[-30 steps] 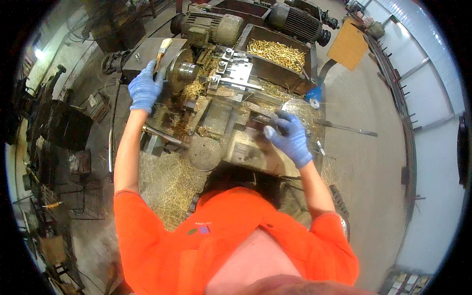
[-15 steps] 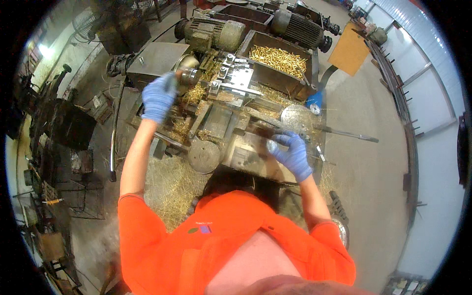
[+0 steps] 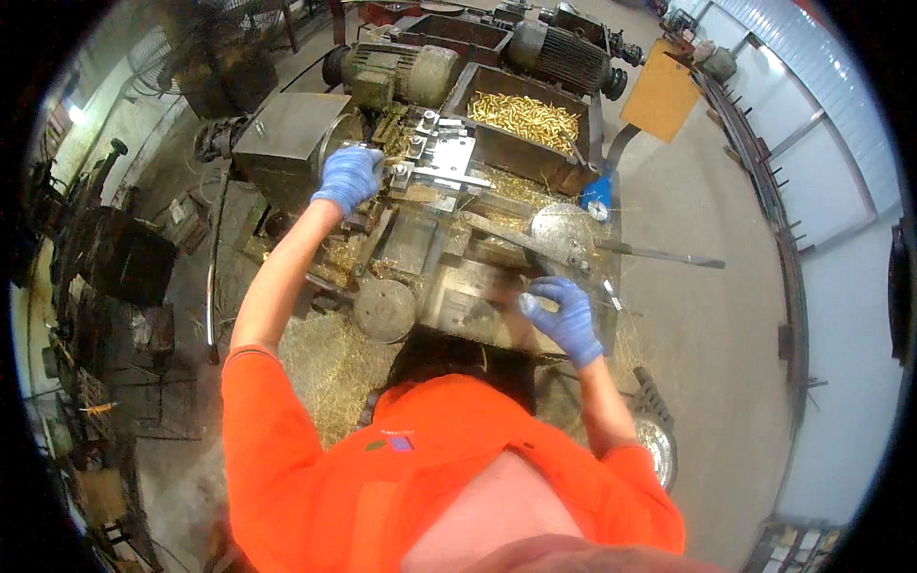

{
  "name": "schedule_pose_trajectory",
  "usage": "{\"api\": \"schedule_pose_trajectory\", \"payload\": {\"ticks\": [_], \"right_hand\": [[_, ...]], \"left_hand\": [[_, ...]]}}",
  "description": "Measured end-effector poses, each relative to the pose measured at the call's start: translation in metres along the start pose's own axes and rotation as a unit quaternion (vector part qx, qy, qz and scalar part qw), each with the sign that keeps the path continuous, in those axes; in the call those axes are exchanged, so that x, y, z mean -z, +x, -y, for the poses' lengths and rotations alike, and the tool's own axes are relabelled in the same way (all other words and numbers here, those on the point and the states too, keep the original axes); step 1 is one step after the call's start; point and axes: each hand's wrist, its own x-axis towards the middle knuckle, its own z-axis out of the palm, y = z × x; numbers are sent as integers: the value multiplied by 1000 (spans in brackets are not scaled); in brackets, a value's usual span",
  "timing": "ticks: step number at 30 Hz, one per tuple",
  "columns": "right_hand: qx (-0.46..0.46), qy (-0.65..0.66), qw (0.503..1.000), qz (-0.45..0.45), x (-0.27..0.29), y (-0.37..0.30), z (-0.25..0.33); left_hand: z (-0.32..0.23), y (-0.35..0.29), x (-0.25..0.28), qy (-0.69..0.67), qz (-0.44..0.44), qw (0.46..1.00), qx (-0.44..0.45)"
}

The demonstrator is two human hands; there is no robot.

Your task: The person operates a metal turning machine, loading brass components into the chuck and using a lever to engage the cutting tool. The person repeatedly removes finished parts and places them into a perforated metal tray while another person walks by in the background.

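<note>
My left hand [image 3: 350, 179], in a blue knitted glove, is at the spindle end of a small metal lathe, beside the clamped tool plate [image 3: 447, 156]. Its fingers are curled, and whatever they hold is hidden. My right hand [image 3: 565, 320], gloved in blue too, hovers over the right side of the flat machine bed [image 3: 449, 307]. Thumb and fingers are bent but apart, with no object seen between them. A dark brown blur [image 3: 508, 298] lies just left of its fingertips; its kind cannot be made out. The grey headstock cover [image 3: 287, 134] stands left of my left hand.
Behind the tool plate, a metal bin [image 3: 583, 162] holds many small brass pieces [image 3: 525, 116]. Electric motors [image 3: 401, 72] stand at the back. A round plate [image 3: 385, 310], a disc [image 3: 562, 232] and a long lever [image 3: 669, 254] project nearby. Brass shavings [image 3: 330, 368] cover the floor.
My left hand has moved right and slightly down from the front of the spindle, toward the tool plate. The spindle end is now covered by it. My right hand stays nearly in place.
</note>
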Motion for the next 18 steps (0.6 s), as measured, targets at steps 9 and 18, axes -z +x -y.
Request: {"api": "schedule_pose_trajectory", "payload": {"ticks": [9, 18], "right_hand": [[-14, -28, 999, -23, 5, -16, -15], [-60, 2, 998, -23, 9, -36, -21]], "left_hand": [[-5, 50, 42, -133, -204, 968, 55], [1, 48, 7, 8, 28, 999, -25]]}}
